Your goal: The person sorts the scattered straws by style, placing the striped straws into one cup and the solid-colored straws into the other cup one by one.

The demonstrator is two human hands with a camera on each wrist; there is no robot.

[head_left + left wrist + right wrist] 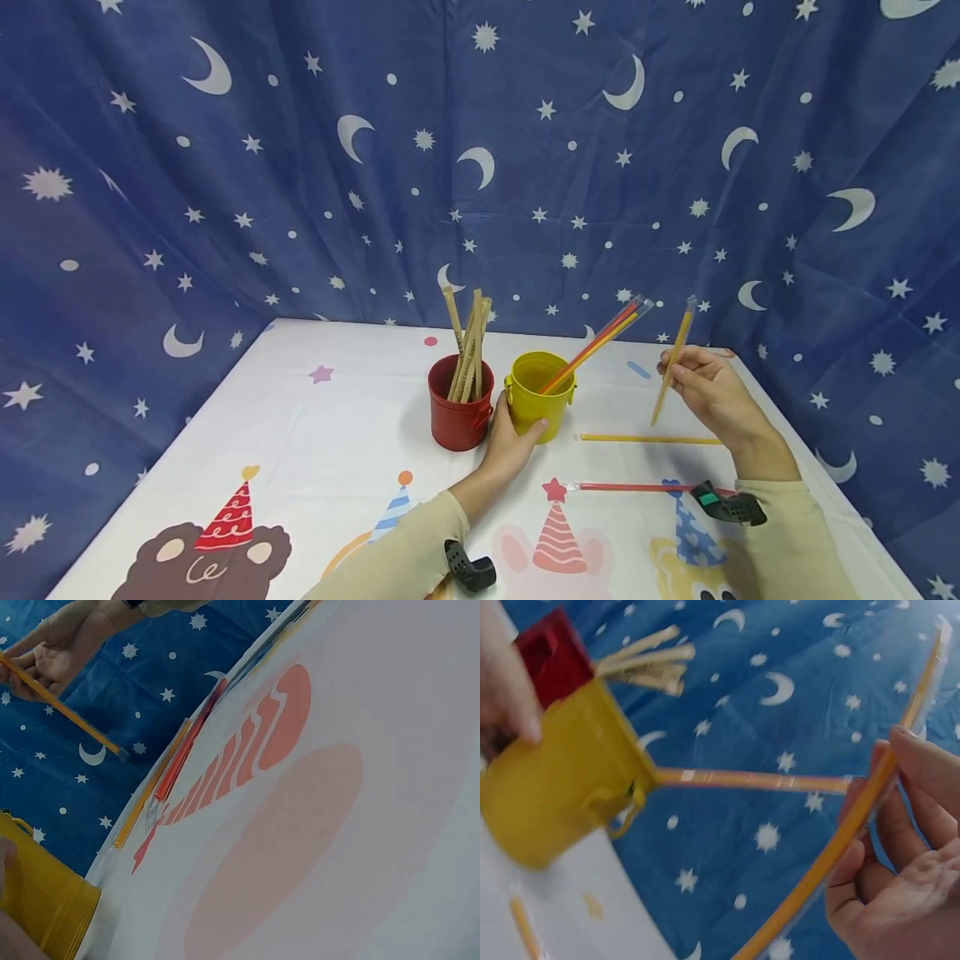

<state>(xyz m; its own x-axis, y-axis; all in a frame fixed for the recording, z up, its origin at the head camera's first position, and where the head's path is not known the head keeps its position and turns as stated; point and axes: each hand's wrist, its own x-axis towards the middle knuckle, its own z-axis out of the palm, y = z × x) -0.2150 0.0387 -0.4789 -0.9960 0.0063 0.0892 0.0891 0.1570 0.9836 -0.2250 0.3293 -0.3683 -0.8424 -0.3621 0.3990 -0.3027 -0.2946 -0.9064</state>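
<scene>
My left hand (508, 446) grips the yellow bucket (546, 412) by its left side, with the thumb across the front. A red stick (617, 320) and an orange stick (609, 337), in clear plastic sleeves, lean out of that bucket to the right. To the right of it and above the table, my right hand (716, 398) pinches another orange stick (682, 337) in a clear sleeve. That stick is tilted, its lower end clear of the tabletop. In the right wrist view the held stick (832, 859) crosses between thumb and fingers.
Left of the yellow bucket stands a red bucket (450, 423) with several tan sticks (469, 354) upright in it. On the white printed tablecloth (337, 433) lie a sleeved orange stick (637, 438) and a sleeved red stick (630, 487). A blue star-patterned curtain (450, 100) hangs behind.
</scene>
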